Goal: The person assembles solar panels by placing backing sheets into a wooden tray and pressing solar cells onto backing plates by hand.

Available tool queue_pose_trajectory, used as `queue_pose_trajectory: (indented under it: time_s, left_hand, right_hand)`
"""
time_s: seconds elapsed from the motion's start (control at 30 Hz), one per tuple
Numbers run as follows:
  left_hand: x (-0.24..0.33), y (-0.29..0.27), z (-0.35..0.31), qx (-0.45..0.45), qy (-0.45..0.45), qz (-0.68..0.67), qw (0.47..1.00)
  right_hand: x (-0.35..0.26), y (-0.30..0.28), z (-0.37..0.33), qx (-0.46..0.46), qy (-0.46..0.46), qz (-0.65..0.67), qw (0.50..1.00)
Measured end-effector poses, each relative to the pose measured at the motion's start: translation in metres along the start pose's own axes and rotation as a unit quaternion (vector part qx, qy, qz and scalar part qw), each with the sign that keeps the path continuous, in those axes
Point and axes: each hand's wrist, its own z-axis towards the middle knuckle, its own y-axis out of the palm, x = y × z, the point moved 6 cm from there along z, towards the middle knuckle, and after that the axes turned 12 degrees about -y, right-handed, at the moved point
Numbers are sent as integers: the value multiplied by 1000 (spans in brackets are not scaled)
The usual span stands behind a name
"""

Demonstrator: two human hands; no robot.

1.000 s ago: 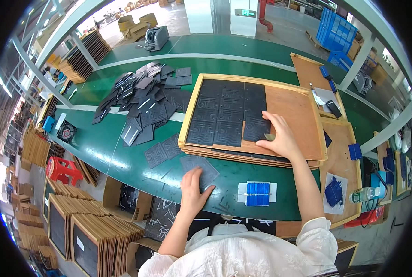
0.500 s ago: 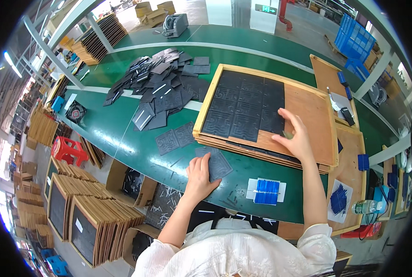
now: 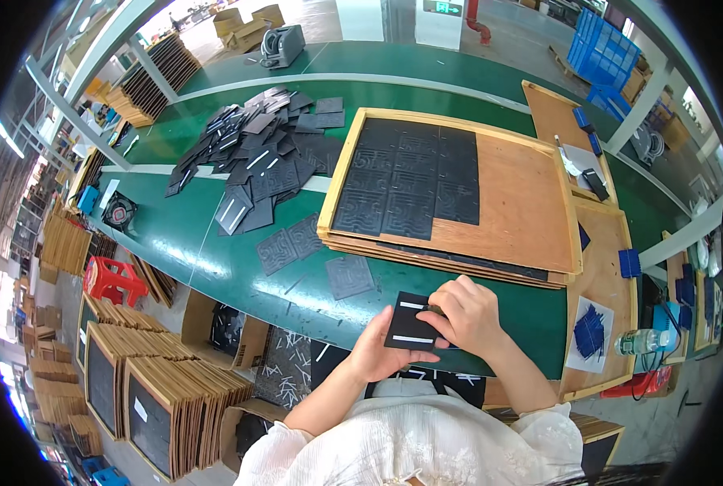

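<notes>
In front of my body, a thin black square tile [image 3: 406, 321] lies across my left hand [image 3: 375, 348], whose thumb and fingers grip its left and lower edges. Two white strips run across its upward face. My right hand [image 3: 465, 314] is pinched at the tile's right side, near the end of the upper strip; its fingertips partly hide that edge. A similar dark tile [image 3: 349, 277] with a raised pattern rests on the green table just beyond. Two more patterned tiles [image 3: 288, 243] lie to its left. Farther off, a wood-framed tray [image 3: 524, 194] holds rows of black patterned tiles on its left part.
A heap of loose black tiles [image 3: 256, 154] covers the table's far left. Under the tray are more stacked trays. At the right, blue pieces [image 3: 590, 332] lie on white paper beside a plastic bottle [image 3: 637, 342]. Framed boards [image 3: 167, 405] stand on the floor at left.
My right hand has come back from the tray and my left hand has left the tile on the table. Both hands now meet near my body on a black tile with white strips.
</notes>
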Motion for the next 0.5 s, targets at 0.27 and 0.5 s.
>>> queue_pose_trajectory:
  time_s: [0.27, 0.5]
  left_hand:
    - [-9, -1, 7, 27, -63, 11, 998]
    - [-8, -15, 3, 148, -35, 45, 987]
  right_hand:
    - [7, -7, 0, 2, -36, 73, 997]
    - [-20, 8, -7, -50, -63, 80, 994]
